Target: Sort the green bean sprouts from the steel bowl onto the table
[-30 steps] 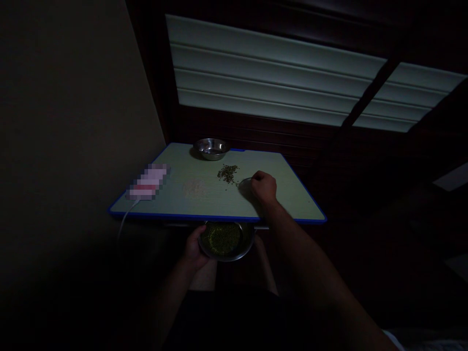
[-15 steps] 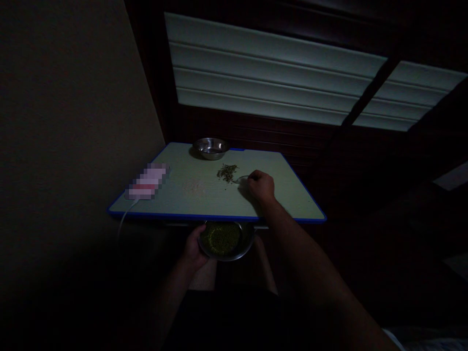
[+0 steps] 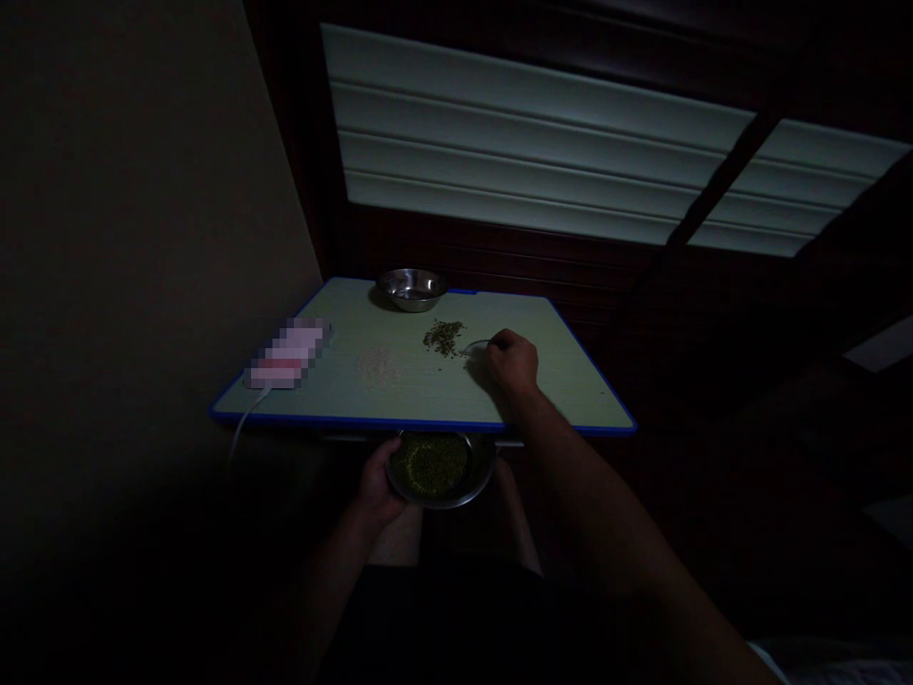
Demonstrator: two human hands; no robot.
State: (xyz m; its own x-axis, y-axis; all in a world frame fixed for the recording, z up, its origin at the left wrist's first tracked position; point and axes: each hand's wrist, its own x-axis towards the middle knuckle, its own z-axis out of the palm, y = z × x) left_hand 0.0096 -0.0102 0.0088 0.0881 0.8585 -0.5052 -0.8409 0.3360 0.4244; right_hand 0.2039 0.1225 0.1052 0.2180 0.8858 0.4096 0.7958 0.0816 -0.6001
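My left hand (image 3: 380, 487) grips the left rim of a metal bowl (image 3: 479, 488), held below the table's front edge above my lap. Small green grains (image 3: 435, 464), which look like mung beans, lie inside it. Over the table, my right hand (image 3: 512, 362) is closed around what looks like a metal spoon (image 3: 479, 344). Its tip points left, close to a loose pile of brownish-green grains (image 3: 443, 338) on the tabletop. To the left of that pile is a thin scatter of pale bits (image 3: 380, 367), too small to identify.
The pale table (image 3: 335, 404) has a blue edge. A second metal bowl (image 3: 412, 290) stands at its back. On the left lies a blurred pink, phone-like object (image 3: 289, 354) with a white cable (image 3: 242, 423) hanging over the front. A wall rises at left, dark slatted panels behind.
My right hand has shifted slightly right, drawing the spoon a little away from the grain pile. My left hand and the bowl in it look nearly still.
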